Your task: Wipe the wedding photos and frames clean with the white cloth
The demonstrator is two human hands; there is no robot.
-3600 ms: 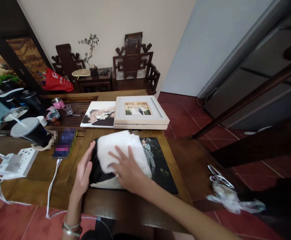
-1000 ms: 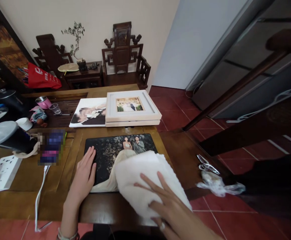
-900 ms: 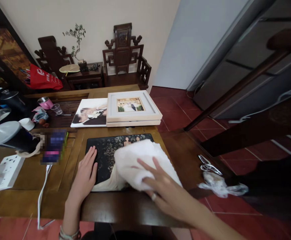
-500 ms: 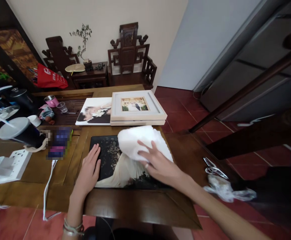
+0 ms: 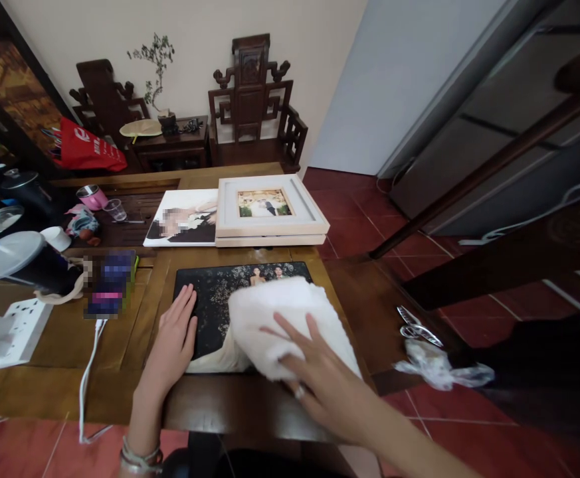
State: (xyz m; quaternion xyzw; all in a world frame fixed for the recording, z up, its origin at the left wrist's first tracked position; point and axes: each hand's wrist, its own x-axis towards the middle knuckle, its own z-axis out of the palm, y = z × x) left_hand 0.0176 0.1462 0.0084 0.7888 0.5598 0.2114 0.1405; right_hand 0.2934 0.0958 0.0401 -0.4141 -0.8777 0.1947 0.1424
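A dark photo panel point(image 5: 208, 325), printed with a couple and a pale gown, lies flat near the table's front edge. My left hand point(image 5: 174, 338) rests on its left border, fingers stretched out and nothing held. A folded white towel point(image 5: 264, 312) covers the right and lower part of the print. Over the towel, my right hand point(image 5: 322, 382) presses down with bent, parted fingers and grips the cloth. The towel reaches past the panel's right side and hides much of the gown.
Behind the panel are a stack of light wooden picture frames point(image 5: 224, 222) and a white-edged photo print point(image 5: 190, 206). On the left lie a phone point(image 5: 110, 285), a lidded cup point(image 5: 30, 269) and a power strip point(image 5: 25, 322). Scissors point(image 5: 418, 328) and a plastic bag point(image 5: 434, 365) lie at right.
My right hand has drawn the towel toward me and slightly left, uncovering the couple at the panel's top. My left hand keeps its place on the panel. The view has shifted slightly.
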